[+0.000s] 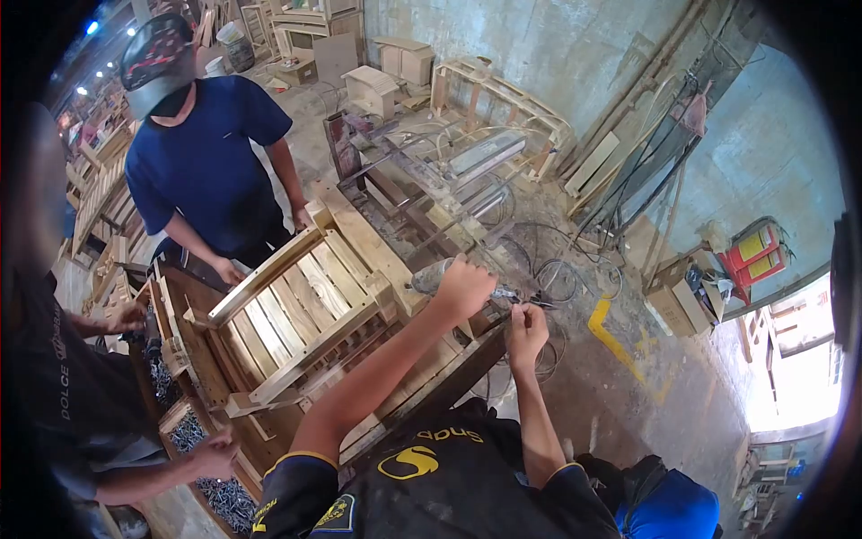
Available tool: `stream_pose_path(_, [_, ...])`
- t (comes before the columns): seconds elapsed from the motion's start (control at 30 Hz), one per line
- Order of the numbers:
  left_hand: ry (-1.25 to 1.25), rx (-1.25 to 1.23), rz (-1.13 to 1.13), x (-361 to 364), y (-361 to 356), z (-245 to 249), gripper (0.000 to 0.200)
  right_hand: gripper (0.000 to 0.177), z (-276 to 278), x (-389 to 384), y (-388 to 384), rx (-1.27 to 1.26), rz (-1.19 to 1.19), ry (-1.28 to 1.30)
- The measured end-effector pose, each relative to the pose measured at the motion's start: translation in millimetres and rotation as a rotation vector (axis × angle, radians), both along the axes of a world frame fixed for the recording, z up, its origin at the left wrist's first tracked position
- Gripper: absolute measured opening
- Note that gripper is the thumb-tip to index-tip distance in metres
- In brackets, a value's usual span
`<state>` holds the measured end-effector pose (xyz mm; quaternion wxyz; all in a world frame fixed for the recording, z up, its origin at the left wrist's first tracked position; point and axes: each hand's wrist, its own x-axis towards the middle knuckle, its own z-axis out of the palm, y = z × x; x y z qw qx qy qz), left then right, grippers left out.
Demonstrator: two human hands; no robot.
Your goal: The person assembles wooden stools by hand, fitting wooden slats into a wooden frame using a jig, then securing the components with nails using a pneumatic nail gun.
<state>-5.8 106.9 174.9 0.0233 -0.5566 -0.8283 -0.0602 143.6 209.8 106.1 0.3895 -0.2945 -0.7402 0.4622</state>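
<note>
My left hand is closed around a grey power tool that looks like a drill. Its narrow front end points right. My right hand is beside that front end, thumb and fingertips pinched together; whatever sits between them is too small to make out. Below and left of the tool, a slatted wooden frame with square legs rests on the workbench, near my left forearm.
Across the bench stands a person in a blue T-shirt, one hand at the frame. Another person in a black shirt reaches in from the left near trays of metal fasteners. Hoses coil on the floor; a cardboard box stands right.
</note>
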Motion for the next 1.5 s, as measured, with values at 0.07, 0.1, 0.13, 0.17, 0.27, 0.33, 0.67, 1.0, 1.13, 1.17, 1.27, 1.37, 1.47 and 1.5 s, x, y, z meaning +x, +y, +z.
stream_pose_path(0.07, [-0.006, 0.084, -0.009, 1.4, -4.7, -1.9, 0.033, 0.014, -15.6, 3.6, -0.3, -0.469, 0.067, 0.033])
stream_pose_path(0.1, [0.000, 0.106, -0.007, 2.1, -5.2, -4.7, 0.031, 0.013, -21.1, 2.4, 2.2, -0.541, 0.103, -0.001])
stream_pose_path(0.13, [0.009, 0.128, -0.008, 1.2, -4.6, -6.0, 0.030, 0.013, -25.9, 0.1, 5.5, -0.613, 0.137, -0.032])
stream_pose_path(0.17, [0.022, 0.151, -0.009, 0.6, -4.4, -8.0, 0.028, 0.012, -26.6, -6.7, 5.5, -0.798, 0.148, 0.015])
stream_pose_path(0.27, [0.048, 0.192, 0.007, 1.0, -4.4, -9.8, 0.025, 0.008, -36.0, -33.7, -0.2, -1.059, 0.155, 0.332])
stream_pose_path(0.33, [0.061, 0.193, 0.025, 1.9, -1.8, -10.3, 0.024, 0.006, -48.5, -51.3, -1.9, -1.033, 0.072, 0.393])
stream_pose_path(0.67, [0.010, 0.189, -0.036, 3.2, -11.5, -1.3, 0.019, 0.010, -110.1, -88.8, -1.5, -1.004, -0.007, 0.207])
stream_pose_path(1.0, [-0.571, 0.565, 0.197, 87.9, -151.1, 57.1, 0.019, 0.026, 16.6, 16.1, -46.5, 0.379, 1.032, -0.486])
stream_pose_path(1.13, [-0.571, 0.681, 0.723, 125.9, -267.4, 45.5, 0.020, 0.047, 142.7, -6.6, -64.3, 0.138, 0.671, -0.445])
stream_pose_path(1.17, [-0.580, 0.688, 0.963, 138.8, -294.9, 55.8, 0.020, 0.049, 148.4, -19.1, -54.4, 0.373, 0.633, -0.436])
stream_pose_path(1.27, [-0.368, 0.621, 1.482, 185.2, -386.4, 74.9, 0.019, 0.053, 102.0, -66.9, 9.5, 0.604, 0.828, -0.537])
stream_pose_path(1.37, [-0.294, 0.473, 1.894, 228.7, -469.9, 78.4, 0.018, 0.055, 60.3, -115.7, 11.8, 0.167, 0.971, -0.760])
stream_pose_path(1.47, [-0.084, 0.495, 1.863, 258.9, -564.2, -6.9, 0.019, 0.048, 55.4, -133.7, 4.5, -0.130, 1.036, -0.862])
stream_pose_path(1.5, [-0.004, 0.346, 1.837, 260.7, -566.5, -8.8, 0.021, 0.045, 57.7, -135.9, 2.4, -0.170, 1.063, -0.862])
